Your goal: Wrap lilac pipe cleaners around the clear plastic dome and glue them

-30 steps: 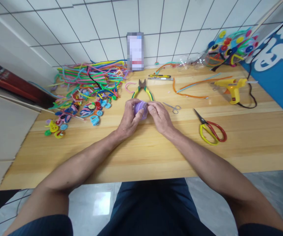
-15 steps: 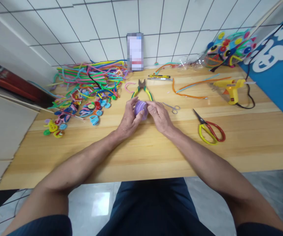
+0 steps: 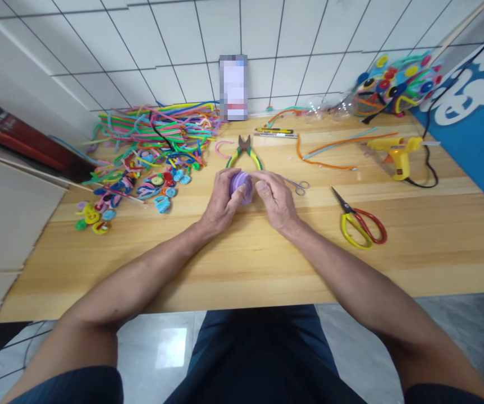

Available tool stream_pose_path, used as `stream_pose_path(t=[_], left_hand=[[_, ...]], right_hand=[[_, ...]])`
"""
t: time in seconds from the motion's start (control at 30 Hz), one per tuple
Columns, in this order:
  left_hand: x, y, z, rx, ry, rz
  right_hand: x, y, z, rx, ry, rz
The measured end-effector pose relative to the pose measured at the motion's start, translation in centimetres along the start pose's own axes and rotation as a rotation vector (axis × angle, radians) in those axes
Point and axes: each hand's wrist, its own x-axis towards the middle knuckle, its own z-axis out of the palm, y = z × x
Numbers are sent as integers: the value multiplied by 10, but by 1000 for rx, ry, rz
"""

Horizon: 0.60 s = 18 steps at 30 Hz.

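Observation:
A round purple coiled piece [image 3: 241,187] is held over the wooden table, in front of the pliers [image 3: 245,147]. My left hand [image 3: 223,201] wraps round its left side, with the thumb across the front. At its right is my right hand [image 3: 274,199], the index finger reaching to the piece's upper edge and the thumb raised a little apart from it. Whether the right fingers pinch anything there is too small to tell. Small silver scissors [image 3: 300,186] lie just beyond the right hand.
Pipe cleaners [image 3: 149,126] and small coiled pieces [image 3: 161,203] cover the table's left side. Red-and-yellow scissors [image 3: 364,221] and a yellow glue gun [image 3: 397,154] lie at the right. A phone [image 3: 233,88] leans against the tiled wall. A filled plastic bag [image 3: 393,87] sits at the back right.
The right thumb has lifted away from the purple piece and the right hand has turned slightly. My left hand keeps its hold. The whole view has shifted slightly.

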Motion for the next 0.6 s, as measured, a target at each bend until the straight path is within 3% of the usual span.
stream_pose_path(t=[0.23, 0.47, 0.6], left_hand=[[1, 1, 0, -8, 7, -29], [1, 0, 0, -1, -6, 0], [1, 1, 0, -3, -2, -7]], right_hand=[[2, 1, -4, -27, 119, 81], [3, 7, 1, 6, -50, -1], [2, 11, -1, -37, 62, 97]])
